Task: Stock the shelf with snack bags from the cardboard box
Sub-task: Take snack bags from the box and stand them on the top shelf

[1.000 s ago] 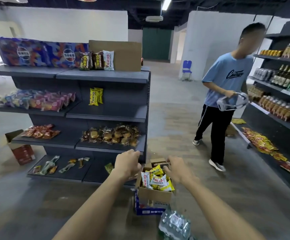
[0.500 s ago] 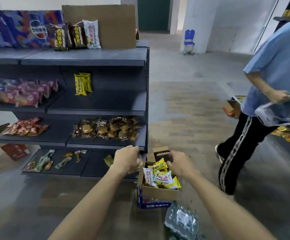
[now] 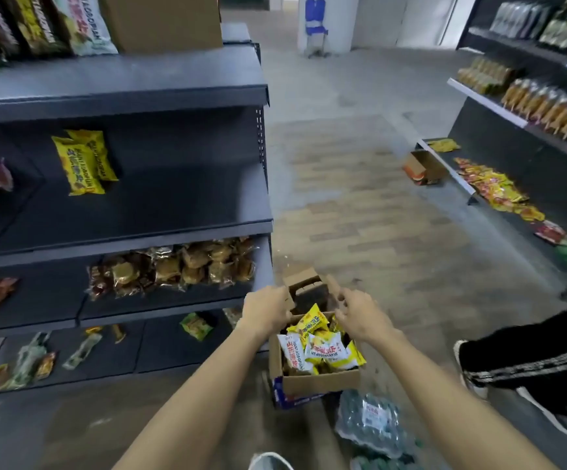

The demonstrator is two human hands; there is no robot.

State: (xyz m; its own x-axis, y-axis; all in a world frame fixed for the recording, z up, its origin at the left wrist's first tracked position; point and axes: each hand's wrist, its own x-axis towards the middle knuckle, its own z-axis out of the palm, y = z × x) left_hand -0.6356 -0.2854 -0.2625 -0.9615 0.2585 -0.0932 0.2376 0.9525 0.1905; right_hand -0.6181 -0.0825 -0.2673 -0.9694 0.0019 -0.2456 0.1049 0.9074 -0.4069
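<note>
On the middle shelf (image 3: 160, 212) just two yellow bags (image 3: 84, 161); cardboard box (image 3: 319, 381) nearly full of snack bags (image 3: 316, 347), left hand (image 3: 267, 308) and right hand (image 3: 360, 317) curled over it, grip unclear.

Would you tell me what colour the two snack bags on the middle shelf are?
Yellow, seen in the head view.

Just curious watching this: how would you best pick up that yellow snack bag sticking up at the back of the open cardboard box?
Pinch the yellow snack bag by its raised upper edge, coming from above: it stands highest in the open cardboard box, clear of its neighbours.
</note>
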